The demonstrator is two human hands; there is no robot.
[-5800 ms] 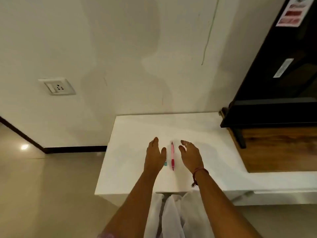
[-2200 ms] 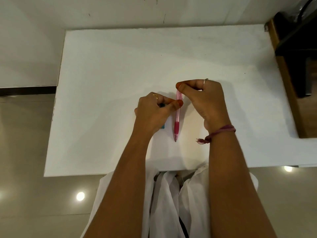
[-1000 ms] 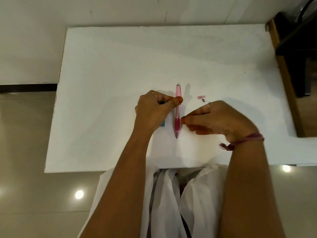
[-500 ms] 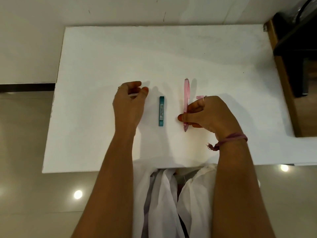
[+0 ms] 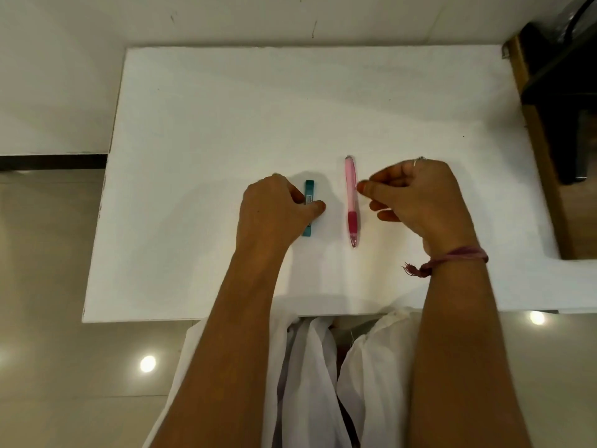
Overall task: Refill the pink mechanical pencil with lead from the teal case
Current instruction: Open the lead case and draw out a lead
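Half a second back the left hand (image 5: pixel 277 208) hung curled and clear of the teal case (image 5: pixel 308 212); now it is down over the case, thumb across its middle and fingers hidden on its far side, pinching it where it lies on the white worktop (image 5: pixel 226 124). The right hand (image 5: pixel 416 198), which was holding the pink mechanical pencil (image 5: pixel 351 202) low at its darker grip, has let go and risen: thumb and forefinger are drawn together just right of the barrel at mid-frame, and I cannot tell whether they touch it or grip anything at all. The pencil lies flat, tip toward the lower edge of the frame, cap end toward the top, well apart from the case. The small cap pieces set down a second ago to the right of the pencil are now hidden behind the right hand. To my eye the pencil's top is open and the work is passing to the case: lifting it, opening it, and shaking out a lead. For room, the whole upper half of the worktop is bare, and its left side too. The near edge runs just below both wrists, so a rolling pencil or a dropped lead could go off toward the floor; the dark wooden unit (image 5: pixel 549 163) crowds the right edge of the frame
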